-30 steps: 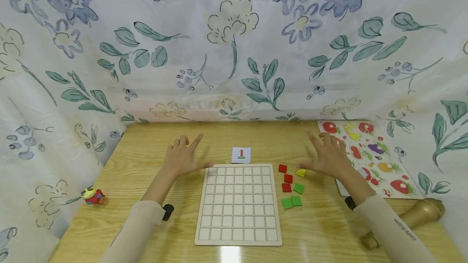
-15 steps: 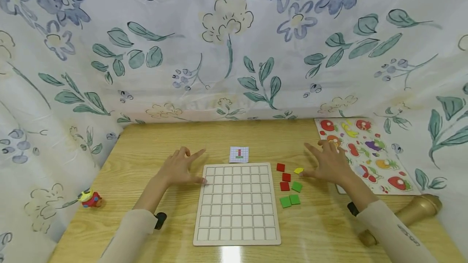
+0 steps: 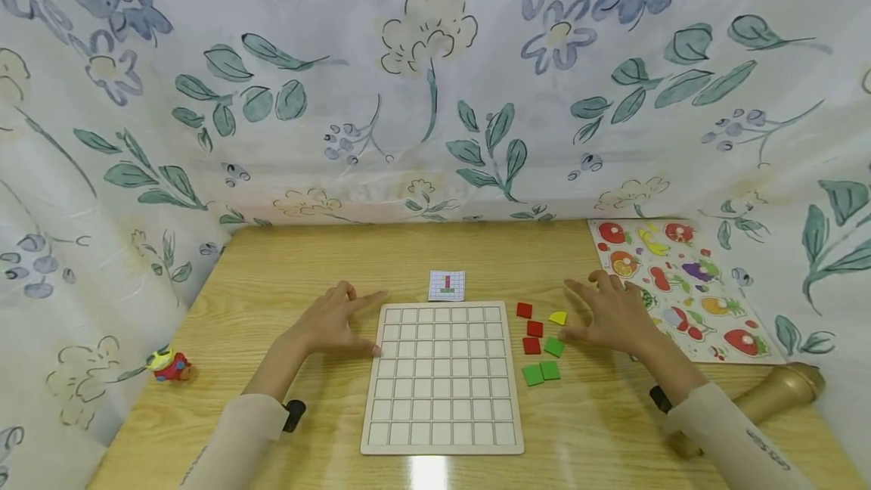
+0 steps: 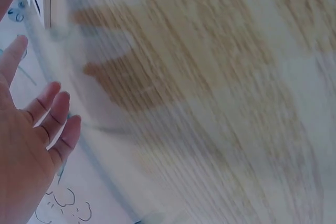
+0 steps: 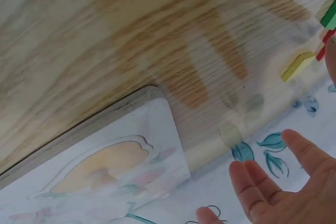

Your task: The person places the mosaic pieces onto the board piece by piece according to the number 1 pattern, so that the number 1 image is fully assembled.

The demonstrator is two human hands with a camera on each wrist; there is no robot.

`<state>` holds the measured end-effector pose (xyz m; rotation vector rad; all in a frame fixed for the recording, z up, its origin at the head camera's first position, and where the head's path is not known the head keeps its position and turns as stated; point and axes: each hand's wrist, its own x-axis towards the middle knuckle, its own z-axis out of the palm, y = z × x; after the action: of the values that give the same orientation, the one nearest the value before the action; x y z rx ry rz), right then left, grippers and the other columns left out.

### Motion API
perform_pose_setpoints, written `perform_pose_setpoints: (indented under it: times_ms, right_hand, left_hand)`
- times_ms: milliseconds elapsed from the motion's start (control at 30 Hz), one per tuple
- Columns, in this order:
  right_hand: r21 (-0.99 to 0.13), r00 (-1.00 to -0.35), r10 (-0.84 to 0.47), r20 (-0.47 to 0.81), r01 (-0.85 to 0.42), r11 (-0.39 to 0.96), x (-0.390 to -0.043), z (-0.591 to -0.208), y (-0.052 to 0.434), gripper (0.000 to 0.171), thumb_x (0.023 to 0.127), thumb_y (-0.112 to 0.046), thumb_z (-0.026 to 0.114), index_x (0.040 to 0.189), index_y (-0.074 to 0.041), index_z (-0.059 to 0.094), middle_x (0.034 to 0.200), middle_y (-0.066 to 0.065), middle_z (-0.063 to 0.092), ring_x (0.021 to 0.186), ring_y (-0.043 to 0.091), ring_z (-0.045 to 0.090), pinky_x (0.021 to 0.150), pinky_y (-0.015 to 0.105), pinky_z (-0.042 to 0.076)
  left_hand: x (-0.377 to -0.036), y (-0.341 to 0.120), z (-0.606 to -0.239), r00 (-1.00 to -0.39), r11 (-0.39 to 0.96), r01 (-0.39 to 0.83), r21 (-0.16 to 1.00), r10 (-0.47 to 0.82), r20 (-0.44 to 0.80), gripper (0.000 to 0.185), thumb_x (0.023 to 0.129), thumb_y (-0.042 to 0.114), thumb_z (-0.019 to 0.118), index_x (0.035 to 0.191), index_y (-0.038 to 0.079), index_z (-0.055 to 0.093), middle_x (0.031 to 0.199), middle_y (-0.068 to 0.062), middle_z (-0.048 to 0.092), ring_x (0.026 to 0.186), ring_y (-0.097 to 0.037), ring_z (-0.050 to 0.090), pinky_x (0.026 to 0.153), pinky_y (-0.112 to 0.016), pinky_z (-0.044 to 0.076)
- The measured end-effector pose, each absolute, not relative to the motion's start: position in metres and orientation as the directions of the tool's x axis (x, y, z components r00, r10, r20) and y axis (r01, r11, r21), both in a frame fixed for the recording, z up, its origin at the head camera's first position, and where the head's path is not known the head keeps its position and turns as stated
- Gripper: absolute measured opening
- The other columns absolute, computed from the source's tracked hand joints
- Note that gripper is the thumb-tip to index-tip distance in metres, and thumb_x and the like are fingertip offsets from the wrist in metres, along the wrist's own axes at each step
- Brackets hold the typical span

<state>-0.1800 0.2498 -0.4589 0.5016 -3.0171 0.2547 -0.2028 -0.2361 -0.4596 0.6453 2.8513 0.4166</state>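
A wooden grid board (image 3: 441, 378) lies flat at the middle of the table, its squares bare. Beside the board's upper left edge is my left hand (image 3: 332, 321), fingers spread and holding nothing; its thumb tip overlaps the rim in the head view. My right hand (image 3: 609, 314) hovers just right of the loose tiles, thumb and fingers apart. Those tiles are several red squares (image 3: 531, 346), several green squares (image 3: 534, 375) and one yellow rounded piece (image 3: 558, 317). Behind the board lies a small pattern card (image 3: 447, 286) with a coloured figure on a grid.
At the back right lies a fruit puzzle board (image 3: 687, 293), partly behind the right hand. A gold microphone-like object (image 3: 782, 395) sits under the right forearm. A small red and yellow toy figure (image 3: 170, 364) stands at the left edge. A floral curtain (image 3: 381, 97) closes off the back.
Both hands have come down slightly toward me in the head view, the left also shifting a little left. Tiles, board and card stay in place on the table.
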Motion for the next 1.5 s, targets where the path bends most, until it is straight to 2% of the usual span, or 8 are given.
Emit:
perform_pose_setpoints:
  times_ms: [133, 333, 600, 867, 1167, 1500]
  right_hand:
    - [-0.151, -0.943, -0.315, 0.108, -0.329, 0.932, -0.179, -0.459, 0.252, 0.088, 0.072, -0.065, 0.077, 0.140, -0.013, 0.056, 0.130, 0.026, 0.050, 0.117, 0.046, 0.050, 0.092, 0.074, 0.035]
    - [-0.129, -0.926, -0.355, 0.129, -0.370, 0.920, -0.179, -0.460, 0.253, 0.081, 0.072, -0.060, 0.079, 0.135, -0.013, 0.060, 0.122, 0.023, 0.054, 0.105, 0.043, 0.055, 0.085, 0.069, 0.041]
    - [-0.173, -0.925, -0.360, 0.119, -0.376, 0.910, -0.178, -0.460, 0.249, 0.072, 0.074, -0.053, 0.082, 0.130, -0.012, 0.064, 0.111, 0.019, 0.054, 0.096, 0.036, 0.056, 0.086, 0.069, 0.042]
    - [-0.205, -0.932, -0.352, 0.082, -0.362, 0.910, -0.180, -0.464, 0.244, 0.059, 0.079, -0.049, 0.080, 0.125, -0.014, 0.068, 0.111, 0.017, 0.055, 0.102, 0.035, 0.054, 0.089, 0.070, 0.039]
    - [-0.224, -0.930, -0.353, 0.099, -0.366, 0.903, -0.179, -0.463, 0.241, 0.042, 0.081, -0.040, 0.081, 0.113, -0.014, 0.074, 0.109, 0.016, 0.057, 0.099, 0.034, 0.056, 0.088, 0.070, 0.041]
    - [-0.220, -0.931, -0.346, 0.119, -0.365, 0.905, -0.180, -0.465, 0.238, 0.033, 0.081, -0.036, 0.081, 0.105, -0.013, 0.076, 0.109, 0.015, 0.058, 0.101, 0.036, 0.057, 0.088, 0.066, 0.042]
  left_hand:
    - [-0.204, -0.235, -0.461, -0.878, 0.860, 0.402, 0.316, 0.459, -0.132, 0.102, 0.062, 0.070, 0.080, 0.150, 0.034, 0.044, 0.108, -0.008, 0.041, 0.083, -0.021, 0.038, 0.066, -0.032, 0.033]
    - [-0.204, -0.237, -0.464, -0.864, 0.843, 0.427, 0.327, 0.487, -0.126, 0.099, 0.062, 0.068, 0.082, 0.147, 0.029, 0.049, 0.104, -0.007, 0.040, 0.082, -0.020, 0.037, 0.070, -0.032, 0.032]
    - [-0.197, -0.239, -0.465, -0.870, 0.838, 0.404, 0.367, 0.476, -0.129, 0.093, 0.063, 0.063, 0.084, 0.144, 0.028, 0.054, 0.102, -0.006, 0.039, 0.083, -0.019, 0.035, 0.070, -0.031, 0.032]
    - [-0.195, -0.242, -0.469, -0.882, 0.834, 0.381, 0.399, 0.457, -0.113, 0.094, 0.063, 0.065, 0.083, 0.144, 0.029, 0.054, 0.099, -0.005, 0.038, 0.084, -0.018, 0.035, 0.068, -0.031, 0.031]
    - [-0.196, -0.243, -0.474, -0.884, 0.822, 0.377, 0.426, 0.457, -0.098, 0.094, 0.062, 0.065, 0.083, 0.144, 0.030, 0.053, 0.098, -0.004, 0.037, 0.082, -0.017, 0.034, 0.065, -0.029, 0.032]
    - [-0.195, -0.244, -0.476, -0.892, 0.816, 0.352, 0.458, 0.440, -0.098, 0.094, 0.062, 0.064, 0.084, 0.145, 0.030, 0.053, 0.098, -0.005, 0.037, 0.082, -0.017, 0.036, 0.065, -0.029, 0.032]
